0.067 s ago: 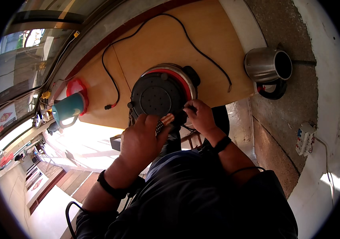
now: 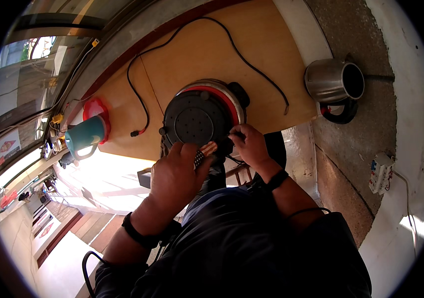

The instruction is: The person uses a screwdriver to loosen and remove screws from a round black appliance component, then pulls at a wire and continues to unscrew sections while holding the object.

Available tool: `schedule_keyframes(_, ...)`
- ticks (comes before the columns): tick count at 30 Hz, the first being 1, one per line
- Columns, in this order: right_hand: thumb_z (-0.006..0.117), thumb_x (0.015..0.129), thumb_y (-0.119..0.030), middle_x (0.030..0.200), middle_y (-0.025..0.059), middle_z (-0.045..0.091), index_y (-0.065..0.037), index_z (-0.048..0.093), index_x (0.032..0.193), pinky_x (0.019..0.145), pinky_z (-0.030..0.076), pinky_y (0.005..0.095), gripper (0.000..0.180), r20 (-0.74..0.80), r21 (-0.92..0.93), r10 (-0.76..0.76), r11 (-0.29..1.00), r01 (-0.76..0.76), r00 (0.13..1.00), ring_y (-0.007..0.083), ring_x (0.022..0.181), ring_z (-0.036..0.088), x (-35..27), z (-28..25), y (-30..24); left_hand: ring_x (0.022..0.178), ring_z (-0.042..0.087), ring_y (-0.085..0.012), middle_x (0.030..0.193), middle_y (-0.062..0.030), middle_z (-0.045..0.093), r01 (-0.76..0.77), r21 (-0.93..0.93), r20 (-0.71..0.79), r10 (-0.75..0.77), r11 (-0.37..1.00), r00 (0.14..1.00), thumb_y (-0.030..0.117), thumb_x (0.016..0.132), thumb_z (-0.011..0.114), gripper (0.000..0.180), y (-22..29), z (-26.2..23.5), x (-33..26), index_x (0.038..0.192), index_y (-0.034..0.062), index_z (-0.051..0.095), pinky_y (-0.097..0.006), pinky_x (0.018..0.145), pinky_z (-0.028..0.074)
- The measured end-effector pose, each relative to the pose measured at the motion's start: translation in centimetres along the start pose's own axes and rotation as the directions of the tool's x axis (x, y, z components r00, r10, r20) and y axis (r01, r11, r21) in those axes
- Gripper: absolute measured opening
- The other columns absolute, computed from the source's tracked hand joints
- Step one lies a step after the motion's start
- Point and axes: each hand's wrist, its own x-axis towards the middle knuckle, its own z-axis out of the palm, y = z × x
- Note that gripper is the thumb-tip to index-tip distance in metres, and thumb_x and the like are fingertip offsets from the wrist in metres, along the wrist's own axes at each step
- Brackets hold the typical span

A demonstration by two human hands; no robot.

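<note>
A round electric pan [image 2: 194, 119] stands tipped on the near part of the table, its black vented underside with small feet toward me. A red band and a silvery rim show behind the base. My left hand [image 2: 174, 171] is closed around a tool handle [image 2: 207, 149], orange and black with pale dots, at the pan's near edge. The tool's working end is hidden. My right hand [image 2: 250, 146] pinches with thumb and forefinger beside the pan's lower right edge, close to a dark part. What lies between those fingertips is too small to make out.
A black power cord [image 2: 207, 18] loops across the wooden table [image 2: 266, 44]. At the left, a teal jug [image 2: 85, 138] rests against a red basin [image 2: 94, 107]. On the right ledge stands a steel kettle [image 2: 328, 82]. A white switch box [image 2: 381, 173] is on the right wall.
</note>
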Motion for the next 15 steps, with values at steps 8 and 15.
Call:
schedule_keyframes(8, 0.076, 0.089, -0.008, 0.09, 0.0073, 0.071, -0.002, 0.069, 0.103, 0.07, 0.053, 0.0282, 0.016, -0.016, 0.032, -0.008, 0.999, 0.009, 1.0, 0.0143, 0.077, 0.067, -0.07, 0.23, 0.4, 0.058, 0.066, -0.0357, 0.074, -0.0163, 0.064, 0.028, 0.034, -0.023, -0.027, 0.999, 0.999, 0.029, 0.089, 0.076, 0.031, -0.44, 0.09, 0.57, 0.091, 0.0035, 0.059, -0.044, 0.049, 0.054)
schedule_keyframes(15, 0.076, 0.089, -0.007, 0.089, 0.007, 0.071, -0.002, 0.069, 0.103, 0.07, 0.053, 0.028, 0.016, -0.018, 0.024, -0.014, 1.0, 0.015, 1.0, 0.0139, 0.077, 0.068, -0.07, 0.27, 0.6, 0.063, 0.066, -0.0355, 0.082, -0.0153, 0.062, -0.002, 0.013, 0.001, 0.002, 1.0, 1.0, 0.024, 0.086, 0.077, 0.028, -0.41, -0.08, 0.32, 0.096, 0.0053, 0.06, -0.045, 0.052, 0.054)
